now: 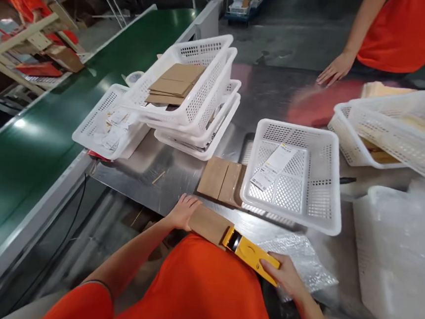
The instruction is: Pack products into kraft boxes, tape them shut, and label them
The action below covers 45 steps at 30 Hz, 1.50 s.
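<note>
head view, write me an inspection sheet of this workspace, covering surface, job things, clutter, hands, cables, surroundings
surface: metal table, shiny with reflections
job's things: cardboard box at the near edge; yellow tool, probably a tape dispenser, its head at the box's right end
clutter: stacked white baskets with flat cardboard on top; brown cartons beside a white basket holding a printed slip; clear plastic wrap
hands: left hand on the box's left end, thumb unclear; right hand grips the tool
cables: one dark cable hanging below the table's left side
surroundings: green conveyor to the left; co-worker's hand across the table
</note>
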Motion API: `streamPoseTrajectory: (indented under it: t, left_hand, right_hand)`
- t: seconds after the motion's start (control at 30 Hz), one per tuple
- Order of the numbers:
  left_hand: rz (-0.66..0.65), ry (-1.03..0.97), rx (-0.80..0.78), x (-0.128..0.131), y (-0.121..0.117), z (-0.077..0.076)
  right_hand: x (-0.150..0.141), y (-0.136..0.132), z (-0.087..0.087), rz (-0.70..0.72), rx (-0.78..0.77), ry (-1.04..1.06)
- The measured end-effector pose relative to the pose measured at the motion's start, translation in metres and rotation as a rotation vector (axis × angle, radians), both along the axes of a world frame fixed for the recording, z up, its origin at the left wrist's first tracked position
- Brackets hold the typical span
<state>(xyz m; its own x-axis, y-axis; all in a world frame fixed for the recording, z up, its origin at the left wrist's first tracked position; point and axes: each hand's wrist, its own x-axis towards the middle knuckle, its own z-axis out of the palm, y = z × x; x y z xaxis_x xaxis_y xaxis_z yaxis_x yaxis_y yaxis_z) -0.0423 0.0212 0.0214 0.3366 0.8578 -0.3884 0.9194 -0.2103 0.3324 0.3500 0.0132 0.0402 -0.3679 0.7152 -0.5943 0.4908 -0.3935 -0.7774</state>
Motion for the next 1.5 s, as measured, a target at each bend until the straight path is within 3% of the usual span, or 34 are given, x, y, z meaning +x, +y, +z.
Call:
streamPoseTrajectory:
  t: [0.1, 0.23, 0.4, 0.53, 0.73, 0.87, 0.93, 1.03, 1.2, 1.37, 1.5]
  left_hand:
    - [0.027, 0.07, 0.004, -0.021, -0.003, 0.01]
    - [0.083, 0.31, 0.022, -0.042, -0.005, 0.019]
    - [-0.008, 0.342, -0.071, -0.01, 0.0, 0.013]
    - [0.03, 0.34, -0.107, 0.011, 0.005, 0.009]
    - [0.046, 0.296, -0.127, 0.01, 0.006, 0.01]
    - [0.04, 0.28, -0.11, 0.011, 0.007, 0.018]
    - [0.021, 0.212, -0.098, 0.008, 0.007, 0.028]
    - [0.015, -0.046, -0.073, -0.006, 0.0, 0.043]
    - [0.224, -0.447, -0.08, -0.046, -0.021, 0.046]
    - [0.209, -0.52, -0.074, -0.093, -0.035, 0.041]
    - [0.244, -0.466, -0.049, -0.117, -0.05, 0.063]
  right_hand:
    - [-0.031, 0.004, -0.006, -0.001, 0.05, 0.029]
    - [-0.081, 0.018, -0.015, 0.017, 0.077, 0.065]
    - [-0.119, 0.028, -0.02, 0.047, 0.069, 0.11]
    - [-0.102, 0.027, -0.021, 0.083, 0.051, 0.132]
    - [-0.046, 0.035, -0.02, 0.101, 0.095, -0.001]
    - [-0.06, 0.041, -0.014, 0.098, 0.13, -0.077]
    - [-0.074, 0.043, -0.009, 0.093, 0.132, -0.071]
    - [-0.086, 0.046, 0.004, 0.099, 0.125, -0.02]
    - [-0.099, 0.063, 0.037, 0.138, 0.118, 0.097]
    - [-0.151, 0.089, 0.081, 0.35, 0.148, -0.025]
    - [-0.201, 0.091, 0.11, 0.505, 0.139, -0.169]
